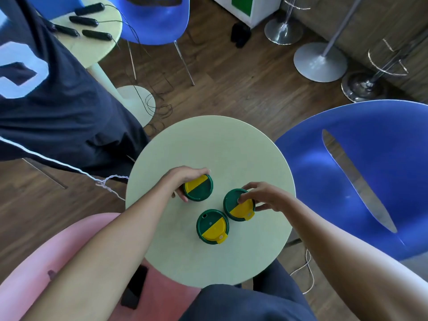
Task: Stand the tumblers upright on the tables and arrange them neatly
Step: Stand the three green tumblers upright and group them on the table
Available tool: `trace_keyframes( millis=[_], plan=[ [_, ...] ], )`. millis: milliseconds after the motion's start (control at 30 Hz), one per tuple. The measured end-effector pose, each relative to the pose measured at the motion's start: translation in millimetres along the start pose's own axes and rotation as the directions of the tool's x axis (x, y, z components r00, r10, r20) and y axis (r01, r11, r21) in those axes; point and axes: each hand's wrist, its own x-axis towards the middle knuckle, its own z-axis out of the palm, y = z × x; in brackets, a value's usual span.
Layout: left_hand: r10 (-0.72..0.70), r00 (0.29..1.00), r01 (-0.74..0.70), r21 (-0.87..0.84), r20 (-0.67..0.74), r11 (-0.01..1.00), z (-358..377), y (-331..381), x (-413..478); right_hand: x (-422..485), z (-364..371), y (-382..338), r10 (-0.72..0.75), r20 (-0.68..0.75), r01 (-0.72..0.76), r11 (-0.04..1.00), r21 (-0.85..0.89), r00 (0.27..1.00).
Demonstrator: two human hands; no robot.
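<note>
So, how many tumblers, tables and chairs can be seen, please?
Tumblers: 3 (left, near, right)
Tables: 2 (near, far)
Chairs: 3 (blue, blue, pink)
Total: 8

Only a large white figure, cut off and unreadable, shows on the dark shirt [46, 93].

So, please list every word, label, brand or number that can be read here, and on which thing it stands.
Dark shirt at upper left: part of a large white figure, cut off by the edge; it cannot be read.
Three tumbler lids: green and yellow, no readable text.
Round table, blue chair, white box with green panel: no text visible.
</note>
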Motion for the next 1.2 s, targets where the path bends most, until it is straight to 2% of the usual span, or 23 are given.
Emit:
trace_keyframes(
  millis=[200,333,467,667,833,1200],
  plan=[
    [0.087,0.989,-0.097,-0.073,-0.118,0.993,4,-16,8,0,1,3,-0.005,-0.003,0.005,1.000,0.019,1.000],
    [0.224,0.970,-0.237,-0.172,-0.092,0.956,-2,-29,6,-1,1,5,0.002,-0.002,-0.002,1.000,0.016,1.000],
    [0.385,0.921,-0.385,-0.311,-0.063,0.869,-5,-38,5,-4,1,6,0.011,0.007,-0.012,0.998,0.066,1.000],
    [0.461,0.866,-0.491,-0.151,-0.196,0.858,3,-37,-1,-3,3,12,0.003,-0.006,-0.002,0.996,0.092,1.000],
    [0.479,0.858,-0.500,-0.088,-0.186,0.861,12,-27,-6,-2,4,12,0.005,-0.005,-0.005,0.995,0.098,1.000],
    [0.486,0.862,-0.498,-0.062,-0.141,0.865,26,-22,-14,-4,4,11,0.003,-0.001,-0.003,0.995,0.102,1.000]
  ],
)
